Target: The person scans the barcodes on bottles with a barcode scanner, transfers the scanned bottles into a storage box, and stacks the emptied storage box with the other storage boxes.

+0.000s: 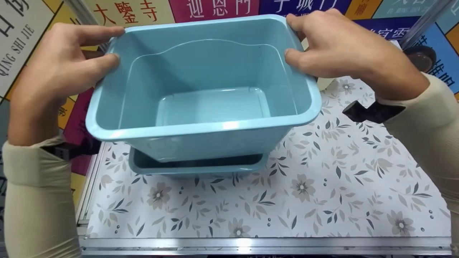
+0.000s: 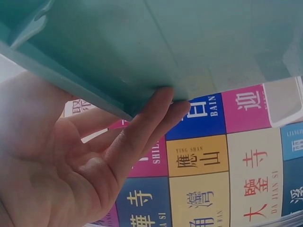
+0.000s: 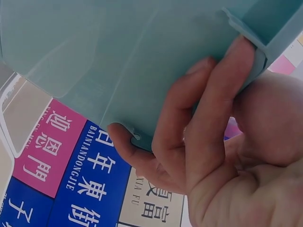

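Observation:
A light blue plastic bin [image 1: 211, 71] is held up by both hands, its open top tilted toward the head camera and its inside bare. My left hand [image 1: 68, 64] grips the rim at the left end; in the left wrist view, its fingers [image 2: 151, 113] reach under against the outer wall. At the right end my right hand [image 1: 340, 50] holds the rim, thumb on the inner side, and the right wrist view has its curled fingers [image 3: 208, 104] beneath the lip. A second blue bin [image 1: 200, 170] stands below on the table, mostly hidden by the raised one.
The table [image 1: 322, 200] wears a white cloth with grey flowers and leaves, edged by a metal rail [image 1: 244, 242] in front. Panels with coloured lettering [image 1: 215, 9] stand behind and at the sides. A cream object [image 1: 325, 83] shows partly behind the right hand, and a dark round object [image 1: 420, 58] sits at back right.

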The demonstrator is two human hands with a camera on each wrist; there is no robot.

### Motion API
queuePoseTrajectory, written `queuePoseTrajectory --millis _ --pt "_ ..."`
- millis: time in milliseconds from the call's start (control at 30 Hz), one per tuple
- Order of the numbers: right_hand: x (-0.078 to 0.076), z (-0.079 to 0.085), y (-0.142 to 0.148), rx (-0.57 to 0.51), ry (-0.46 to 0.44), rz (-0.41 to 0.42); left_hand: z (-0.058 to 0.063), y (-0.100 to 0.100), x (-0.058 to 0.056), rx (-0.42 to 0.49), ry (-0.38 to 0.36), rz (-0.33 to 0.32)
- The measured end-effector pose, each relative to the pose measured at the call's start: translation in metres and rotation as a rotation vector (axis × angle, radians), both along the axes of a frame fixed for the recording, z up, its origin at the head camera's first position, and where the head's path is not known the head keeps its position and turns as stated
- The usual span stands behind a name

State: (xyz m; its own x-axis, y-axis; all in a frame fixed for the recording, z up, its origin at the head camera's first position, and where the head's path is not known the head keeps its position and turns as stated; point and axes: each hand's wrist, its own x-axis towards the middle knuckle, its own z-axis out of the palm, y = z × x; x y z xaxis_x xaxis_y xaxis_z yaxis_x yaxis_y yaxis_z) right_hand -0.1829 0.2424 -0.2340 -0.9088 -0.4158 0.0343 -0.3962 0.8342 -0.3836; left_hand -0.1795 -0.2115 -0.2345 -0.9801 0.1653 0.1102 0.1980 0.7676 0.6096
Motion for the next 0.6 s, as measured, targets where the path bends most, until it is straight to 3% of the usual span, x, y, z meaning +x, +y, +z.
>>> queuePoseTrajectory --millis 200,600 --pt "0.002 0.002 -0.003 0.057 -0.009 0.009 -0.001 -0.003 0.000 -0.011 -0.006 0.043" --pt "0.004 0.000 -0.015 0.091 0.019 0.016 -0.004 -0.009 -0.002 -0.040 0.025 0.058"
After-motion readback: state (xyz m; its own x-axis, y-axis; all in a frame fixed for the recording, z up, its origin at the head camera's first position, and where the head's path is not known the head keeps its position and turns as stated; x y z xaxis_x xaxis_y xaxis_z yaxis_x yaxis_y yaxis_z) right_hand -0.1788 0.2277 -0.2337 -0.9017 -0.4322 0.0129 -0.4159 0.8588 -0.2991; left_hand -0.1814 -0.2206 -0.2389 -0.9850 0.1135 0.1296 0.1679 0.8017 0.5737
